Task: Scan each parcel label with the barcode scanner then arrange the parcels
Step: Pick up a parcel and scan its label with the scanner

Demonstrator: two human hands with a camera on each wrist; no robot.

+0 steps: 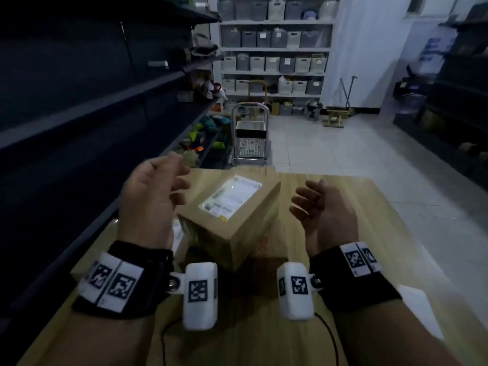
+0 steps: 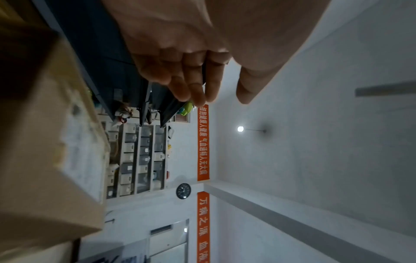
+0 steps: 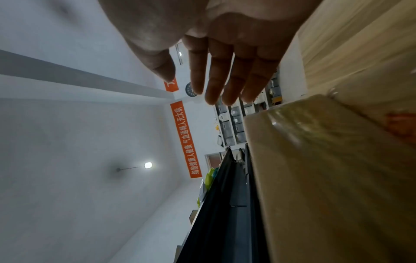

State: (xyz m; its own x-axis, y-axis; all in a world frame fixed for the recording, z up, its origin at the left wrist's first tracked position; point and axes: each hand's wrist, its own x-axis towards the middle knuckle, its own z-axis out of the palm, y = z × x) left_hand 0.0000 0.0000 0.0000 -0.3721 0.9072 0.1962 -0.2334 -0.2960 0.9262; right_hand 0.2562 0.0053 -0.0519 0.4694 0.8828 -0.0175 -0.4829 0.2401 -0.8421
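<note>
A brown cardboard parcel (image 1: 237, 228) with a white shipping label (image 1: 232, 198) on top sits on another flat parcel (image 1: 266, 249) on the wooden table (image 1: 369, 233). My left hand (image 1: 158, 191) hovers just left of the parcel, palm inward, fingers loosely bent, holding nothing. My right hand (image 1: 314, 204) hovers to its right, palm inward, fingers relaxed and empty. Neither touches the box. In the left wrist view the parcel (image 2: 56, 160) lies beside the hand (image 2: 202, 85); in the right wrist view the parcel (image 3: 326, 178) lies beside the hand (image 3: 213, 80). No barcode scanner shows.
Dark metal shelving (image 1: 79, 101) runs along the left of the table. A trolley (image 1: 249, 136) with a basket stands beyond the table's far edge. White shelves with bins (image 1: 274, 54) line the back wall. A black cable (image 1: 330, 336) lies on the near table.
</note>
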